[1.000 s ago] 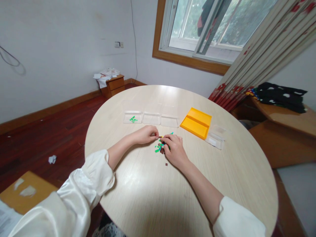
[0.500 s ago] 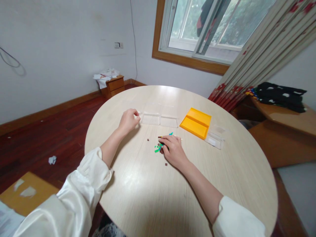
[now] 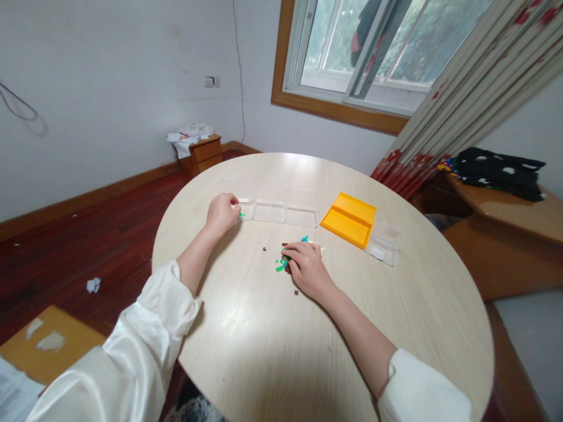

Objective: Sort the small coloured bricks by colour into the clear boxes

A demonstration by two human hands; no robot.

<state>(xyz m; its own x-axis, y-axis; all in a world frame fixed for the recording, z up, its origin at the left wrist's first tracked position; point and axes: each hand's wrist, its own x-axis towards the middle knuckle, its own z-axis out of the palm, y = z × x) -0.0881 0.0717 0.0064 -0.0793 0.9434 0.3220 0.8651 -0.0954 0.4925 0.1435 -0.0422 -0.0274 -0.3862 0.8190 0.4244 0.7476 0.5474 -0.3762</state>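
Observation:
My left hand (image 3: 223,212), its thumb and fingers curled together, is at the left end of a row of clear plastic boxes. Beside its fingertips, at the leftmost clear box (image 3: 247,203), a small green piece (image 3: 241,214) shows; whether the fingers hold anything is hidden. My right hand (image 3: 310,266) lies over a small pile of tiny building bricks, fingers stretched across it. Green bricks (image 3: 280,269) and a blue brick (image 3: 305,238) stick out around that hand. Two brown bricks, one (image 3: 264,249) left of the pile and another (image 3: 296,292) nearer me, lie apart.
The middle clear box (image 3: 270,220) and right clear box (image 3: 301,224) stand behind the pile. An open yellow case (image 3: 347,230) lies to their right, with another clear box (image 3: 382,258) beside it. All rest on a round wooden table (image 3: 246,346).
My left hand has drawn back slightly to the left, uncovering the leftmost box and the green piece. My right hand stays on the pile, almost unmoved.

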